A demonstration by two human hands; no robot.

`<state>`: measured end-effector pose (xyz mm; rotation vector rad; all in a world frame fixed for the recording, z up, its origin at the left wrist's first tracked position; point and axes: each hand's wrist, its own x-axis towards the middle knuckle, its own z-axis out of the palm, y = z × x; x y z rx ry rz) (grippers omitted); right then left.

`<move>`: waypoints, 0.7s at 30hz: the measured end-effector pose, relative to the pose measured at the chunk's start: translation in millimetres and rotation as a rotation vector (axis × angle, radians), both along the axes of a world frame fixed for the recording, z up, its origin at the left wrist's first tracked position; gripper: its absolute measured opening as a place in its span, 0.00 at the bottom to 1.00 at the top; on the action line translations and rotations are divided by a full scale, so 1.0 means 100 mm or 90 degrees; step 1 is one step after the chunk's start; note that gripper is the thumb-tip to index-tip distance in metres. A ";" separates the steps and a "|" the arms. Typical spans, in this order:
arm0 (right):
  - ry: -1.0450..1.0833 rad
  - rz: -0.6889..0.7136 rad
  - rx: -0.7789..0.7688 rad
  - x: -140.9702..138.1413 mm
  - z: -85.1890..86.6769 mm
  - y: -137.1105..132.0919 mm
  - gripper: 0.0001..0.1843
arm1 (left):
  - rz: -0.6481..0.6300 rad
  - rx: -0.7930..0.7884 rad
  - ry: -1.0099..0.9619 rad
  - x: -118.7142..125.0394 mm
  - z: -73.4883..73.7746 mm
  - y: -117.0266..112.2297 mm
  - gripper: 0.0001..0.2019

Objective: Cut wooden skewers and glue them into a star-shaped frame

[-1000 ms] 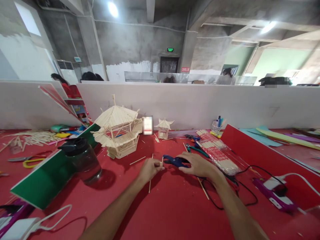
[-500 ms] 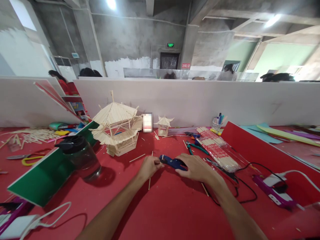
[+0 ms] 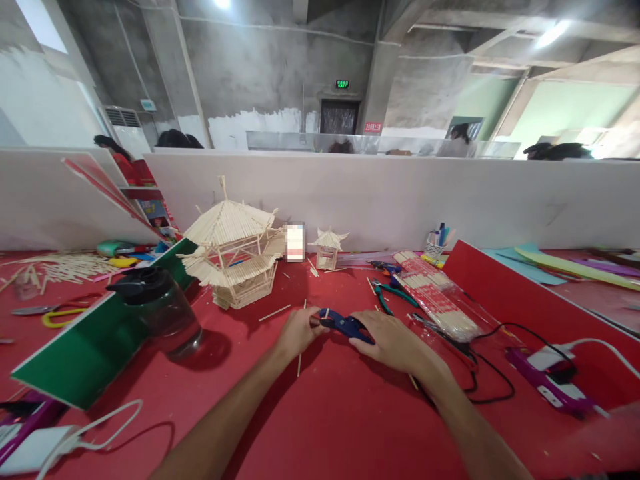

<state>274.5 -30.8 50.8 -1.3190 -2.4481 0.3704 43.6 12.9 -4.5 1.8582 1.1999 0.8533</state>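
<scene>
My left hand [image 3: 299, 330] is closed in a pinch at the head of a dark blue plier-like tool [image 3: 345, 325], its fingertips at a thin wooden stick [image 3: 327, 313] that shows in the jaws. My right hand [image 3: 387, 339] is wrapped around the tool's handles, near the middle of the red table. Another thin stick [image 3: 299, 365] passes under my left hand; whether it is held or lies on the table I cannot tell. Beyond my hands stand a large pavilion model [image 3: 233, 257] built from sticks and a small pavilion model [image 3: 329, 250].
A dark water bottle [image 3: 160, 313] stands left beside a green divider [image 3: 65, 360]. Right of my hands lie green-handled pliers [image 3: 393, 293], bundled sticks [image 3: 440, 300], a black cable [image 3: 505, 387] and a purple power strip [image 3: 550, 383]. A white partition [image 3: 380, 200] runs along the back.
My left fingertips have come up closer against the tool's jaws. My right hand keeps its grip on the tool, and the whole view has shifted slightly.
</scene>
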 end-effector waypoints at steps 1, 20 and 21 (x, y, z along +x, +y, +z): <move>-0.003 -0.005 0.001 0.00 -0.01 0.00 0.14 | 0.002 -0.004 0.001 0.00 0.00 0.00 0.09; -0.137 -0.045 0.090 -0.03 -0.14 -0.06 0.20 | -0.012 0.010 0.019 -0.04 -0.10 0.08 0.08; -0.142 -0.045 0.090 -0.03 -0.16 -0.05 0.20 | -0.011 0.008 0.021 -0.04 -0.10 0.08 0.08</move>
